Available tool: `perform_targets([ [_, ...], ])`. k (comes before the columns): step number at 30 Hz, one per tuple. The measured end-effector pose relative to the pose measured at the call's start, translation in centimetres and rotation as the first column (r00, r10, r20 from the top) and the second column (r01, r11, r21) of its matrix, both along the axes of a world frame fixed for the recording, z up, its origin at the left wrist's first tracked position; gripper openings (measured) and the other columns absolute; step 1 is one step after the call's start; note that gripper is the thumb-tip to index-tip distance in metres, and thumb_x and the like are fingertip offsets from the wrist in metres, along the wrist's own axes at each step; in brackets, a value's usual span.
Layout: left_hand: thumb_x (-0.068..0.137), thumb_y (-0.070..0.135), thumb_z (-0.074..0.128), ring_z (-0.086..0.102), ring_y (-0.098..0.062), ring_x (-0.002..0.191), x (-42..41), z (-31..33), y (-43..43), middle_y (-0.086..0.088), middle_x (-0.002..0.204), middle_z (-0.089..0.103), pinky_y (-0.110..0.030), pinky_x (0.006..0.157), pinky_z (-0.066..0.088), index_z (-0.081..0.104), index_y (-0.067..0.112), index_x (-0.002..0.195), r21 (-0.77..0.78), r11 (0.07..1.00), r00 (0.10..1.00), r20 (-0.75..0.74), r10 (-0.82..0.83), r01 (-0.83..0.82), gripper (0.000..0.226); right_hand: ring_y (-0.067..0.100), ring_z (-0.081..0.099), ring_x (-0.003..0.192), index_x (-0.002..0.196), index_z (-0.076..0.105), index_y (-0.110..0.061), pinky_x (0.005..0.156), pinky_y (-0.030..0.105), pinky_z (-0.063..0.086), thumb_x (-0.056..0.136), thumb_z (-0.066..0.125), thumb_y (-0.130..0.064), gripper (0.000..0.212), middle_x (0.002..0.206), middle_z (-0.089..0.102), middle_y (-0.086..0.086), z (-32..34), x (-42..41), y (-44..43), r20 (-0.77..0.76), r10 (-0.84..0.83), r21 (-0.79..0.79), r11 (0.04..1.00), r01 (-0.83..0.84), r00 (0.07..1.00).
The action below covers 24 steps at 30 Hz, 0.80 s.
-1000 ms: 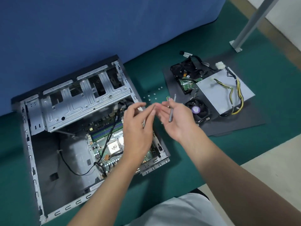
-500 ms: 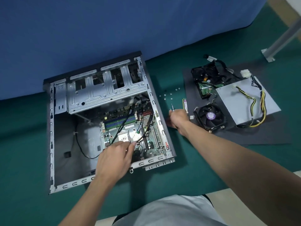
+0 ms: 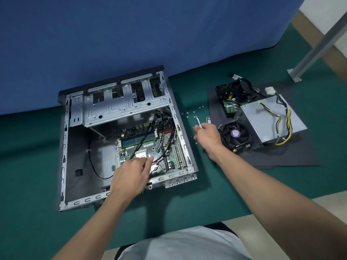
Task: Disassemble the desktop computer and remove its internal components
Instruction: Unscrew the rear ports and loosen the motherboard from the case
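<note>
The open computer case (image 3: 63, 147) lies on its side on the green mat. Inside it sits the motherboard (image 3: 174, 154), with black cables (image 3: 142, 139) running across it. My left hand (image 3: 131, 175) reaches into the case, and its straight fingertips touch the cables beside the CPU socket (image 3: 140, 153). To the right of the case, my right hand (image 3: 207, 136) grips a thin metal screwdriver (image 3: 198, 121) low over the mat, its tip pointing away from me.
Several loose screws (image 3: 194, 112) lie beside my right hand. A dark mat (image 3: 281, 156) to the right holds the cooler fan (image 3: 235, 134), power supply (image 3: 270, 119) and hard drive (image 3: 230, 99). A RAM stick (image 3: 208, 120) lies at the mat's edge. A metal post (image 3: 319, 42) stands far right.
My hands were together above the case. The left one has gone down onto the motherboard cables, and the right one has carried the screwdriver right, down to the screws.
</note>
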<state>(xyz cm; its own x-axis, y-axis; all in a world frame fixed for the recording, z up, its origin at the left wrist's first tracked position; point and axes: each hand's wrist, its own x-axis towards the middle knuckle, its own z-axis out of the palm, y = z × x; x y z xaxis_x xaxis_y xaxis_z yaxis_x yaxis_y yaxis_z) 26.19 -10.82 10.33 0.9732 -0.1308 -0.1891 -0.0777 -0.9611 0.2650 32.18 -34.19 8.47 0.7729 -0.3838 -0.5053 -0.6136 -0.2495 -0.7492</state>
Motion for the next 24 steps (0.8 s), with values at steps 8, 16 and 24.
perform_targets([
  [8, 0.1, 0.051, 0.022, 0.047, -0.01, 0.05, -2.6, 0.5, 2.0, 0.007, 0.058, 0.051, -0.025, 0.047, 0.029, 0.04, 0.023, 0.06, -0.016, 0.982, 0.973, 0.139, -0.185, 0.189, 0.052, 0.022, 0.045, 0.073, 0.069, 0.042, -0.026, 0.066, 0.034, 0.035, 0.1, 0.039, -0.039, 0.033, 0.073, 0.05, -0.002, 6.1, -7.2, 3.4, 0.212, 0.082, -0.261, 0.965, -0.024, 0.974],
  [16, 0.101, 0.045, 0.036, 0.054, -0.022, 0.12, -5.9, 0.5, 7.2, -0.001, 0.133, 0.059, -0.041, 0.1, 0.039, 0.044, 0.019, 0.142, -0.055, 0.953, 0.948, 0.133, -0.288, 0.297, 0.049, 0.017, 0.052, 0.071, 0.09, 0.057, -0.02, 0.062, 0.032, 0.037, 0.1, 0.04, -0.038, 0.027, 0.077, 0.06, -0.002, 5.4, -15.8, 9.6, 0.22, -0.098, -0.155, 0.979, 0.134, 0.971],
  [24, 0.099, 0.036, 0.049, 0.054, -0.024, 0.122, -6.7, 0.9, 11.4, -0.001, 0.136, 0.058, -0.044, 0.099, 0.041, 0.05, 0.016, 0.139, -0.11, 0.967, 0.967, 0.142, -0.213, 0.229, 0.045, 0.005, 0.045, 0.05, 0.086, 0.059, -0.021, 0.058, 0.029, 0.036, 0.099, 0.042, -0.037, 0.027, 0.062, 0.057, -0.006, 3.9, -17.6, 12.8, 0.202, -0.088, -0.045, 0.994, 0.099, 0.975],
])
